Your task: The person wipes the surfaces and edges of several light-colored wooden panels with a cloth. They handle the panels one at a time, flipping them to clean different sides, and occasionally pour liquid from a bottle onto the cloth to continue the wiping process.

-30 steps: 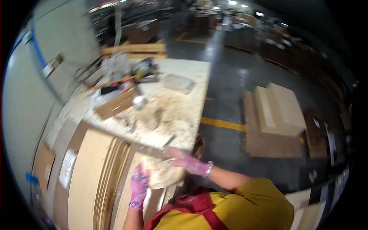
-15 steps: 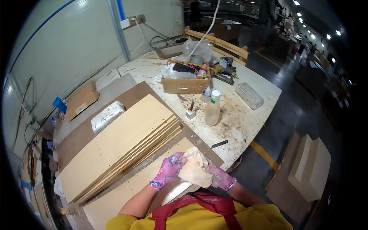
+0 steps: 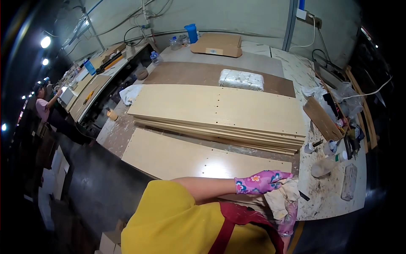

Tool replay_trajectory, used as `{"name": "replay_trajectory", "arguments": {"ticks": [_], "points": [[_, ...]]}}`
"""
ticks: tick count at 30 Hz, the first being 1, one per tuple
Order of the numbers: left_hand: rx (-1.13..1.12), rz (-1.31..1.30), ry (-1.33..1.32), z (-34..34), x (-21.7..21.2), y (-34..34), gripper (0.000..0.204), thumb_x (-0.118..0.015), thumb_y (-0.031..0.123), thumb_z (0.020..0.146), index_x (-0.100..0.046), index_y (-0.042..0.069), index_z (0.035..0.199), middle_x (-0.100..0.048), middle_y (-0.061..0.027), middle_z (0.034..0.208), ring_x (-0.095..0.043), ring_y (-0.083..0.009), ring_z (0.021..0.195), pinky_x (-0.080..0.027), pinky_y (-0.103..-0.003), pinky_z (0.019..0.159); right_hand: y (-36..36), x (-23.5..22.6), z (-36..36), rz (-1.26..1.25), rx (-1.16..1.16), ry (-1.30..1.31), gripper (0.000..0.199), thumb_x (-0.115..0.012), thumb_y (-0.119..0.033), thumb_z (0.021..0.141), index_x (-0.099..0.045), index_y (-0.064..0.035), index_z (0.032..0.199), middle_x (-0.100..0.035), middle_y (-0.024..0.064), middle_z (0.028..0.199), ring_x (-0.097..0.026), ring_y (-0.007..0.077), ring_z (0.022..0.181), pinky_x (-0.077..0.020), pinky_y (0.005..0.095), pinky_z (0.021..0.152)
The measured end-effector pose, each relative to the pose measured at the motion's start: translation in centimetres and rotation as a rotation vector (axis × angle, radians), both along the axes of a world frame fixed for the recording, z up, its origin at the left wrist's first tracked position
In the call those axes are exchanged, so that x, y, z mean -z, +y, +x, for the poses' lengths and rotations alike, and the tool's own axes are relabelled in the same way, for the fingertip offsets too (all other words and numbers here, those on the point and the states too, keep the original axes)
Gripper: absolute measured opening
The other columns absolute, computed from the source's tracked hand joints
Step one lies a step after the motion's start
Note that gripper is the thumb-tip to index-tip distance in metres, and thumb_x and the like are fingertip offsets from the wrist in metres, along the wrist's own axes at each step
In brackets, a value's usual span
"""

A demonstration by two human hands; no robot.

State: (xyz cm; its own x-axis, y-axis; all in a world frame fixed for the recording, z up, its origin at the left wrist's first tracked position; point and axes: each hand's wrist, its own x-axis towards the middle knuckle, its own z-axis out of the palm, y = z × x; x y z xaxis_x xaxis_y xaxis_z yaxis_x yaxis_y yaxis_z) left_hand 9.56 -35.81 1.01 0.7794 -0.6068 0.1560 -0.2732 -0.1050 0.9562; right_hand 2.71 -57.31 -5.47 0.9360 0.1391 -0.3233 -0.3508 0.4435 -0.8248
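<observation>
Both my hands wear pink flowered gloves and hold one crumpled cream cloth (image 3: pixel 278 202) at the right end of the near board. My left hand (image 3: pixel 263 182) reaches across with its fingers closed on the cloth's upper edge. Below it, my right hand (image 3: pixel 289 219) grips the cloth's right side, its fingers partly hidden by the folds. A single pale wooden board (image 3: pixel 182 154) with small drilled holes lies in front of me, partly covered by my left arm. Just behind it sits a stack of similar boards (image 3: pixel 182 103).
On the right are a clear bottle (image 3: pixel 325 167), a small jar (image 3: pixel 309 148), a cardboard box (image 3: pixel 323 119) of tools and a wrapped block (image 3: pixel 349 182). A silvery wrapped bundle (image 3: pixel 241 80) lies behind the stack. Far left, another person (image 3: pixel 48 106) stands at a bench.
The view has swung left, bringing the boards to the middle and another person into sight. Both hands still hold the cloth; my left arm now stretches across the near board.
</observation>
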Motion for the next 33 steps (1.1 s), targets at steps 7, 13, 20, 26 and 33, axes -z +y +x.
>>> {"name": "replay_trajectory", "arguments": {"ticks": [7, 13, 20, 26, 33], "points": [[0.025, -0.165, 0.194, 0.2, -0.4, -0.1, 0.031, -0.059, 0.022, 0.09, -0.056, 0.006, 0.116, -0.063, -0.0105, 0.095, -0.06, -0.0216, 0.085, -0.046, -0.029, 0.078, -4.4, 0.8, -0.5, -0.146, 0.119, -0.069, 0.043, -0.049, -0.014, 0.09, -0.04, 0.0021, 0.129, -0.055, 0.0151, 0.115, -0.059, 0.0248, 0.099, -0.0508, 0.0375, 0.086], [-0.056, 0.205, 0.055, 2.9, -2.4, 1.9, 0.022, -0.065, 0.02, 0.085, -0.061, 0.007, 0.103, -0.064, -0.0055, 0.088, -0.06, -0.0212, 0.074, -0.047, -0.032, 0.069, -6.1, 0.2, 0.1, -0.21, 0.33, -0.187, 0.041, -0.05, -0.011, 0.088, -0.041, 0.0024, 0.126, -0.056, 0.014, 0.111, -0.06, 0.0229, 0.095, -0.0514, 0.0351, 0.082], [-0.001, 0.022, -0.391, 4.7, 1.0, 4.6, 0.03, -0.058, 0.013, 0.086, -0.054, 0.005, 0.114, -0.051, -0.0145, 0.123, -0.052, -0.0293, 0.11, -0.044, -0.037, 0.091, -17.4, 1.9, 0.0, 0.122, 0.54, -0.211, 0.04, -0.053, -0.026, 0.09, -0.052, -0.0053, 0.124, -0.063, 0.0055, 0.105, -0.061, 0.0157, 0.092, -0.0486, 0.035, 0.086], [-0.05, 0.065, 0.148, 2.8, -0.5, 4.2, 0.055, -0.059, 0.023, 0.09, -0.038, 0.012, 0.139, -0.046, -0.0114, 0.131, -0.056, -0.0215, 0.108, -0.048, -0.033, 0.089, -21.5, 2.5, -2.0, -1.002, 0.422, -0.494, 0.048, -0.043, -0.027, 0.095, -0.042, 0.0023, 0.133, -0.052, 0.0133, 0.13, -0.05, 0.0247, 0.119, -0.0356, 0.0361, 0.104], [0.259, -0.368, 0.515, -1.2, 2.6, -2.5, 0.05, -0.065, 0.036, 0.087, -0.051, 0.007, 0.126, -0.058, -0.0074, 0.103, -0.057, -0.0093, 0.091, -0.046, -0.027, 0.075, -4.1, -4.5, -0.5, -0.676, 0.321, -0.687, 0.054, -0.056, -0.025, 0.084, -0.045, 0.0002, 0.13, -0.048, 0.0179, 0.131, -0.049, 0.0287, 0.119, -0.0408, 0.0387, 0.098]]}}
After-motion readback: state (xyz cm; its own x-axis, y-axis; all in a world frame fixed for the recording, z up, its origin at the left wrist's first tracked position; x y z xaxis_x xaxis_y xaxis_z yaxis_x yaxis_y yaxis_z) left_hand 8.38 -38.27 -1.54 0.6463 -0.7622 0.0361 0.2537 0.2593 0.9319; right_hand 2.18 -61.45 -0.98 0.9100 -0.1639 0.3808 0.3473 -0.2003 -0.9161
